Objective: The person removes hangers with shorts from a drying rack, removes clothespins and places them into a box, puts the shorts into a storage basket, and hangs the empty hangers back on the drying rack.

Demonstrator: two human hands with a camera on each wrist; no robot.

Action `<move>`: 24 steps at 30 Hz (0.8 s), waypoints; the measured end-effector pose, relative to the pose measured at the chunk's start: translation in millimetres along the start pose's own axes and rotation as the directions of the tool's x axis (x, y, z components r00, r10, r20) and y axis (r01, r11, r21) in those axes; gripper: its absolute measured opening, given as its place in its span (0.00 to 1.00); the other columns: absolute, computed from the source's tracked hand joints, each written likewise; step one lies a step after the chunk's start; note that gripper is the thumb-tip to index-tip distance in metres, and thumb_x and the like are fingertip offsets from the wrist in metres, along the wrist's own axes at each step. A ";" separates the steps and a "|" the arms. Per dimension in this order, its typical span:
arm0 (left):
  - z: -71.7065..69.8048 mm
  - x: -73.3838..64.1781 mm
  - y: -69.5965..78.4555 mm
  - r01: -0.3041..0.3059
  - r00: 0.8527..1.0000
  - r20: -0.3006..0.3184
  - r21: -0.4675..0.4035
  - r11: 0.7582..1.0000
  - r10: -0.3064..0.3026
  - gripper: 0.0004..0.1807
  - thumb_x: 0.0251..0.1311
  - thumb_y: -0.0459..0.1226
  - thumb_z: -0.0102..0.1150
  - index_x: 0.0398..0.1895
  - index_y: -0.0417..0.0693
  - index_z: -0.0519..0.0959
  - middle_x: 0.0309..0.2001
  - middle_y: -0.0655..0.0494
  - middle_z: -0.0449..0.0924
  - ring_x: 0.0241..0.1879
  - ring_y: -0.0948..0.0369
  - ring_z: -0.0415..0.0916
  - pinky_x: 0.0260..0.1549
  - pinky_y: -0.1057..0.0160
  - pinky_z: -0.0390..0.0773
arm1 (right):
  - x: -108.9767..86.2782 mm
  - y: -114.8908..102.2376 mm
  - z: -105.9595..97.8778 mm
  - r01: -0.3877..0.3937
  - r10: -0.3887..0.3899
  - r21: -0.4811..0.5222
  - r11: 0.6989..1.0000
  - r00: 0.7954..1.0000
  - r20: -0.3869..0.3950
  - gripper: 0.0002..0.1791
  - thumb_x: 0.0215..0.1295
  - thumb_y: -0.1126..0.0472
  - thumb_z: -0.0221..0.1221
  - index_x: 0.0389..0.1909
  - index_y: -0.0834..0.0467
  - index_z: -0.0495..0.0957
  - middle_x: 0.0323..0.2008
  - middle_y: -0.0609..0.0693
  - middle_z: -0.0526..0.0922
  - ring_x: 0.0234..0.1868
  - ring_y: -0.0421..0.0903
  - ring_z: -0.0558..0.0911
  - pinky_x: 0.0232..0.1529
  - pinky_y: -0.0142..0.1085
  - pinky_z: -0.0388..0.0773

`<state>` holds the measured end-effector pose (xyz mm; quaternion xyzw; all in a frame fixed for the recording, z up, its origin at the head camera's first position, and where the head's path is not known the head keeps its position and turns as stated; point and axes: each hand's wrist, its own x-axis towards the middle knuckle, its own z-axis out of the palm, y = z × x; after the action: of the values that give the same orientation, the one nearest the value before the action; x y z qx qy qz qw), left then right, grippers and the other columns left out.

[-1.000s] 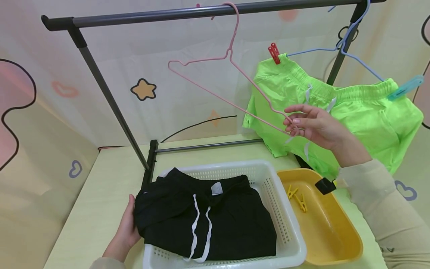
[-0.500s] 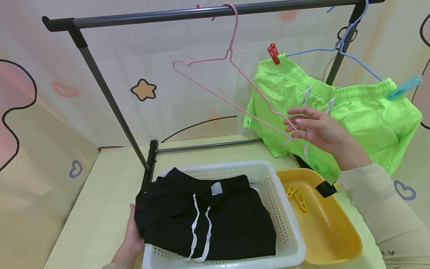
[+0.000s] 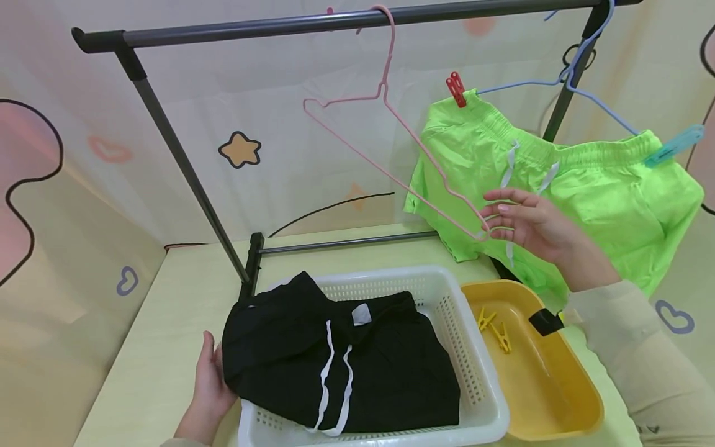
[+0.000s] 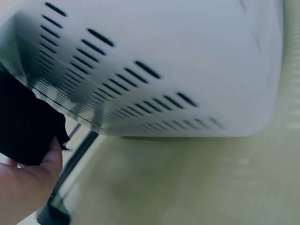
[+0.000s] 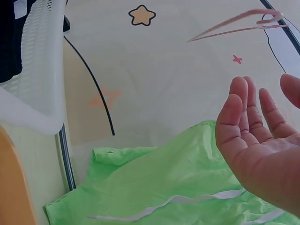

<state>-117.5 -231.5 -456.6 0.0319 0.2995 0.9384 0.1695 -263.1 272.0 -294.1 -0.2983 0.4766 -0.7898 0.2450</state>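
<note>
Black shorts (image 3: 402,372) with white drawstrings lie over the white basket (image 3: 491,397). At their left side my left hand (image 3: 209,388) holds the cloth; the left wrist view shows the thumb against the black fabric (image 4: 23,122), other fingers mostly hidden. A pink hanger (image 3: 386,68) hooks over the dark rail. By its lower right end is my right hand (image 3: 533,226), fingers relaxed. In the right wrist view this hand (image 5: 260,140) has spread fingers and holds nothing, with the hanger (image 5: 234,21) apart from it. Behind it hang lime green shorts (image 3: 475,149).
The rack's rail (image 3: 257,29) crosses overhead. A blue hanger (image 3: 522,83) bears the green shorts, with a red clothespin (image 3: 456,90) and a teal clothespin (image 3: 676,146) at the waistband. Yellow clothespins (image 3: 503,338) lie in an orange tub (image 3: 558,397) right of the basket.
My right hand has let go of the pink hanger's right end and drawn slightly down and right. The hanger has swung round a little. The black shorts' left side has risen slightly with my left hand.
</note>
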 end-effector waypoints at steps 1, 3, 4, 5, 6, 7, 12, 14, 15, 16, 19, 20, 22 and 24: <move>-0.1 0.5 1.4 -0.024 0.999 0.020 -0.004 1.000 0.025 0.34 0.62 0.59 0.19 0.46 0.53 0.75 0.47 0.61 0.77 0.48 0.65 0.72 0.46 0.65 0.72 | -0.5 0.5 -0.6 0.000 0.000 0.006 1.000 1.000 0.003 0.18 0.67 0.73 0.33 0.49 0.63 0.69 0.41 0.56 0.79 0.40 0.49 0.80 0.44 0.37 0.75; -0.2 1.5 4.1 -0.068 0.997 0.032 -0.008 0.998 0.068 0.30 0.65 0.56 0.20 0.46 0.52 0.73 0.46 0.60 0.76 0.47 0.64 0.73 0.46 0.64 0.72 | -1.6 1.4 -1.6 -0.002 0.002 0.012 1.000 1.000 0.007 0.18 0.67 0.73 0.33 0.49 0.63 0.70 0.41 0.56 0.80 0.41 0.49 0.80 0.44 0.37 0.75; -0.2 2.0 5.5 -0.088 0.996 0.033 -0.006 0.996 0.088 0.29 0.66 0.54 0.20 0.46 0.52 0.73 0.46 0.59 0.76 0.47 0.63 0.73 0.46 0.64 0.72 | -2.2 1.8 -2.2 -0.003 0.003 0.016 1.000 1.000 0.008 0.18 0.67 0.73 0.33 0.49 0.62 0.70 0.41 0.56 0.80 0.41 0.49 0.80 0.44 0.37 0.75; -0.1 2.4 7.0 -0.104 0.994 0.035 -0.001 0.995 0.104 0.28 0.67 0.52 0.20 0.46 0.52 0.73 0.46 0.59 0.76 0.47 0.63 0.73 0.46 0.64 0.72 | -2.7 2.3 -2.7 -0.004 0.004 0.021 1.000 1.000 0.007 0.18 0.67 0.73 0.33 0.49 0.62 0.70 0.41 0.56 0.80 0.41 0.49 0.80 0.44 0.37 0.75; 0.6 2.6 8.5 -0.120 0.992 0.031 0.009 0.993 0.120 0.26 0.68 0.50 0.20 0.46 0.52 0.72 0.45 0.58 0.76 0.46 0.62 0.73 0.45 0.63 0.73 | -3.3 2.6 -3.2 -0.004 0.004 0.022 1.000 1.000 0.006 0.18 0.67 0.73 0.33 0.49 0.63 0.70 0.41 0.56 0.80 0.41 0.49 0.80 0.44 0.37 0.75; 1.8 3.0 9.8 -0.140 0.990 0.028 0.031 0.990 0.139 0.26 0.68 0.48 0.20 0.48 0.52 0.72 0.45 0.58 0.76 0.46 0.62 0.73 0.45 0.64 0.73 | -3.8 3.0 -3.9 -0.003 0.003 0.022 1.000 1.000 0.005 0.18 0.67 0.73 0.33 0.50 0.63 0.70 0.41 0.56 0.80 0.41 0.49 0.80 0.44 0.37 0.75; 16.6 5.4 15.3 -0.202 0.970 -0.060 0.349 0.915 0.237 0.20 0.69 0.42 0.22 0.53 0.57 0.67 0.49 0.64 0.72 0.48 0.65 0.70 0.46 0.67 0.71 | -5.6 5.0 -7.2 0.001 -0.001 0.023 1.000 1.000 -0.001 0.18 0.68 0.72 0.32 0.50 0.63 0.69 0.41 0.55 0.80 0.41 0.49 0.80 0.43 0.37 0.75; 24.7 6.7 16.7 -0.188 0.961 -0.083 0.498 0.847 0.262 0.18 0.69 0.40 0.24 0.54 0.57 0.64 0.52 0.65 0.68 0.50 0.67 0.67 0.47 0.70 0.70 | -5.8 5.6 -8.6 0.000 0.000 0.033 0.999 1.000 0.001 0.18 0.68 0.72 0.32 0.50 0.63 0.69 0.41 0.55 0.80 0.41 0.49 0.80 0.43 0.37 0.75; 29.1 7.2 17.2 -0.179 0.959 -0.083 0.561 0.808 0.270 0.18 0.69 0.39 0.25 0.56 0.56 0.63 0.53 0.66 0.65 0.51 0.68 0.66 0.48 0.71 0.68 | -5.9 5.9 -9.2 0.000 0.000 0.033 0.999 1.000 0.001 0.19 0.68 0.72 0.32 0.50 0.63 0.69 0.41 0.55 0.80 0.41 0.49 0.80 0.43 0.37 0.75; 33.2 7.6 17.6 -0.168 0.959 -0.079 0.616 0.770 0.273 0.18 0.68 0.39 0.26 0.57 0.55 0.61 0.53 0.66 0.63 0.51 0.69 0.64 0.48 0.72 0.67 | -5.9 6.2 -9.7 0.000 0.000 0.035 0.999 1.000 0.001 0.19 0.68 0.72 0.32 0.50 0.63 0.69 0.41 0.55 0.80 0.41 0.48 0.80 0.43 0.37 0.75; 44.7 8.4 18.3 -0.138 0.964 -0.054 0.737 0.662 0.261 0.19 0.68 0.38 0.30 0.60 0.49 0.58 0.56 0.65 0.59 0.54 0.73 0.61 0.48 0.75 0.64 | -5.9 7.1 -10.9 0.001 -0.001 0.047 0.999 1.000 0.005 0.19 0.68 0.73 0.31 0.50 0.63 0.69 0.41 0.56 0.80 0.41 0.49 0.80 0.43 0.37 0.75; 48.2 8.5 18.5 -0.122 0.968 -0.047 0.774 0.621 0.248 0.20 0.68 0.38 0.31 0.62 0.48 0.56 0.58 0.64 0.58 0.55 0.74 0.59 0.49 0.76 0.63 | -5.9 7.4 -11.1 0.001 -0.001 0.046 0.999 1.000 0.004 0.19 0.68 0.72 0.31 0.50 0.63 0.69 0.41 0.56 0.80 0.40 0.49 0.80 0.43 0.37 0.75; 54.3 9.2 18.4 -0.084 0.974 -0.046 0.840 0.536 0.224 0.22 0.67 0.38 0.34 0.64 0.46 0.54 0.62 0.61 0.55 0.58 0.72 0.56 0.48 0.79 0.62 | -5.9 7.9 -11.6 0.002 -0.003 0.051 0.999 1.000 0.008 0.19 0.68 0.72 0.32 0.50 0.63 0.69 0.41 0.56 0.80 0.40 0.49 0.80 0.43 0.37 0.75; 59.1 10.7 17.9 -0.043 0.980 -0.050 0.893 0.449 0.193 0.25 0.66 0.38 0.37 0.65 0.47 0.52 0.65 0.55 0.51 0.62 0.67 0.51 0.48 0.82 0.60 | -6.2 8.4 -12.1 0.002 -0.003 0.053 0.999 1.000 0.012 0.19 0.68 0.72 0.32 0.50 0.63 0.69 0.41 0.56 0.80 0.40 0.49 0.80 0.43 0.37 0.75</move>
<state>-123.3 -209.0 -398.4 0.0685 0.7523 0.6540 0.0401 -266.4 280.0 -307.6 -0.2969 0.4537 -0.8007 0.2546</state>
